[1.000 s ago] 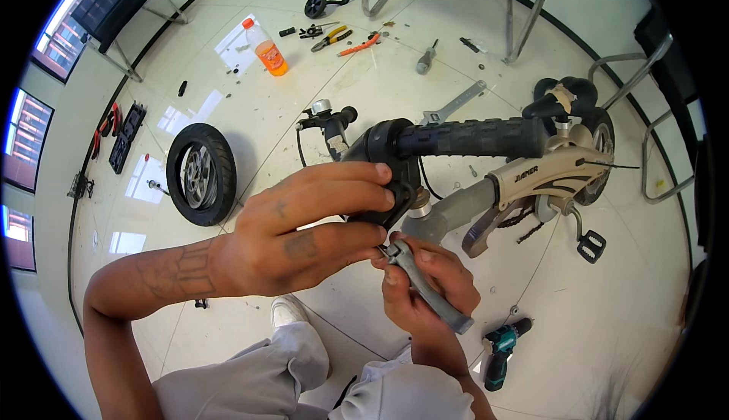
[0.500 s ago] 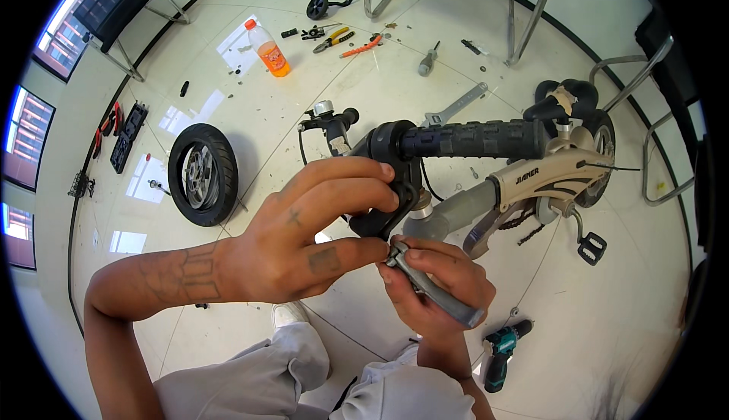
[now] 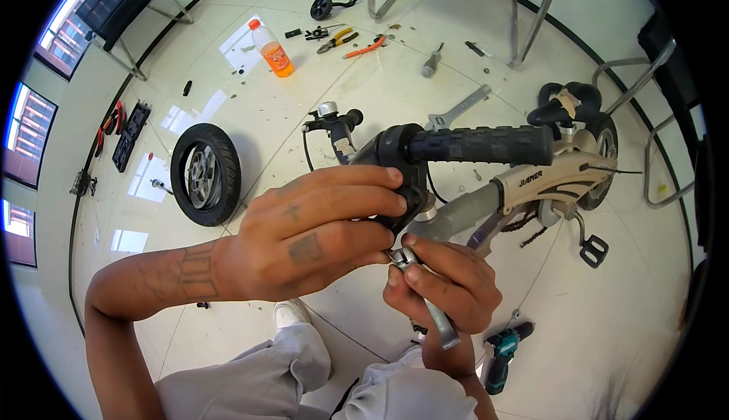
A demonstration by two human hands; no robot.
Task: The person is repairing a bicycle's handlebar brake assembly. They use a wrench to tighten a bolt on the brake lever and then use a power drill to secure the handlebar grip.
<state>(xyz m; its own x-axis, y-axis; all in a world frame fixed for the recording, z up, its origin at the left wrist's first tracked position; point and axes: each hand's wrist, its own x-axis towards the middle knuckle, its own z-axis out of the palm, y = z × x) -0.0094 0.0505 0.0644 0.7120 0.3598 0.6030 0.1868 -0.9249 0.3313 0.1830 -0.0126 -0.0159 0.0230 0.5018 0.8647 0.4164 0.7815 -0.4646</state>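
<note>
Your left hand [image 3: 304,238] is closed over the black brake mount [image 3: 402,184] at the inner end of the ribbed handlebar grip [image 3: 482,145], fingers on top and thumb underneath. Your right hand [image 3: 448,287] is wrapped around a grey wrench [image 3: 434,315], its head set against the underside of the mount, just below your left thumb. The small beige bicycle [image 3: 547,181] lies on the white tiled floor [image 3: 364,93], with 1 loose black wheel [image 3: 205,175] well apart on your left and a teal cordless drill [image 3: 503,350] near your right wrist.
</note>
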